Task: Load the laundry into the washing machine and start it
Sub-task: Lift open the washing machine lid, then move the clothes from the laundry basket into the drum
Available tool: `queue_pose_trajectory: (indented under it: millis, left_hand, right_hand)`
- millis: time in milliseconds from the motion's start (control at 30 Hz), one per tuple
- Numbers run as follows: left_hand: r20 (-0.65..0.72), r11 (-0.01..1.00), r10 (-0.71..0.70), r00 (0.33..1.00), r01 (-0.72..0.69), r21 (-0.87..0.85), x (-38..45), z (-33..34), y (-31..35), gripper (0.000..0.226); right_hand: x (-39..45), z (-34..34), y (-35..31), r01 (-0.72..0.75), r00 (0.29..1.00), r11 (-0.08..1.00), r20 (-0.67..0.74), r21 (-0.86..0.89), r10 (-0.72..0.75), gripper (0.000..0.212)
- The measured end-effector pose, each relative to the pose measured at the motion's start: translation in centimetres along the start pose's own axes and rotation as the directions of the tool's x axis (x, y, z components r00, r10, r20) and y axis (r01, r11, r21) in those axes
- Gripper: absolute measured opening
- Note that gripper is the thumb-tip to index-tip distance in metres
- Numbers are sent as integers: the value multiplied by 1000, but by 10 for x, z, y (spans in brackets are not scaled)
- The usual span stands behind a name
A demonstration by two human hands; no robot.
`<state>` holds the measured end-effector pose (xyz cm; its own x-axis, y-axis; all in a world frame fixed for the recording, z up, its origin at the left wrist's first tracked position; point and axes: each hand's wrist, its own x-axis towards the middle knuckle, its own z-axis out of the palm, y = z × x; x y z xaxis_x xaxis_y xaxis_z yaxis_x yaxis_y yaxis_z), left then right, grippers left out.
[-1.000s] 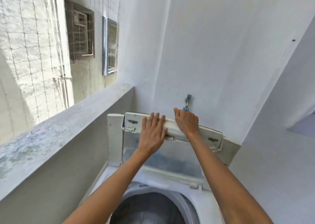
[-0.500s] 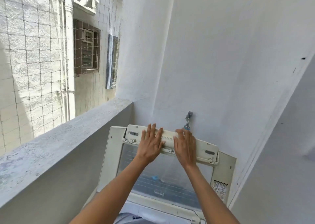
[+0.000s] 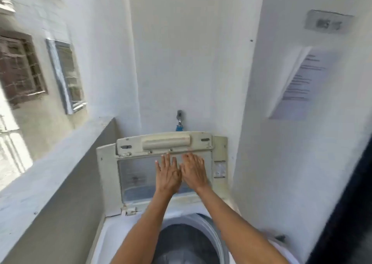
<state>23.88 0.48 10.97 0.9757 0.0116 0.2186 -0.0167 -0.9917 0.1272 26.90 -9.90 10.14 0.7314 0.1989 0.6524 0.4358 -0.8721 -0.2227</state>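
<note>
Right now both my hands lie flat on the raised lid of the washing machine, side by side on its clear window. My left hand has its fingers straight and slightly spread; my right hand has its fingers extended too, gripping nothing. Below my forearms, the drum stands open. A sticker on the lid's right edge and a paper notice on the right wall are too blurred to read.

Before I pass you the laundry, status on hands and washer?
Left hand, right hand open, flat on raised lid. Drum exposed; contents unclear. Nothing in the way.
</note>
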Motion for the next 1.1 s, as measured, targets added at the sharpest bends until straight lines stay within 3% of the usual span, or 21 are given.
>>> queue_pose_trajectory:
  millis: [233,400,567,633,733,800,967,1033,1100]
  left_hand:
    - [191,990,117,975,-99,-104,-86,82,104,56]
    - [268,959,262,927,-220,-178,-117,139,203,40]
    - [314,950,286,905,-226,-214,-120,220,298,82]
    - [382,956,269,884,-196,-217,-117,255,335,78]
    - [522,971,199,830,-95,-219,-111,316,384,41]
    - [574,976,118,810,10,-215,-108,360,404,34]
    - [694,939,-160,702,324,-112,-114,485,428,38]
    - [665,925,-223,712,371,-86,-111,531,433,52]
    - [605,936,-242,759,347,-60,-97,572,434,67]
  right_hand:
    - [-162,-35,83,-238,967,960,57,-146,249,32]
    - [-252,-48,179,-396,897,891,115,-223,427,27]
    - [-305,-44,272,-489,801,842,266,-226,536,23]
    - [-322,-34,313,-526,750,831,361,-184,555,19]
    - [-358,-12,380,-609,656,781,467,-137,593,26]
    - [-380,-2,418,-694,565,712,528,-112,634,30]
    - [-439,62,502,-852,364,513,587,-104,723,32]
    - [-455,94,525,-909,261,403,610,-105,748,30]
    - [-468,126,543,-931,211,355,661,-90,720,31]
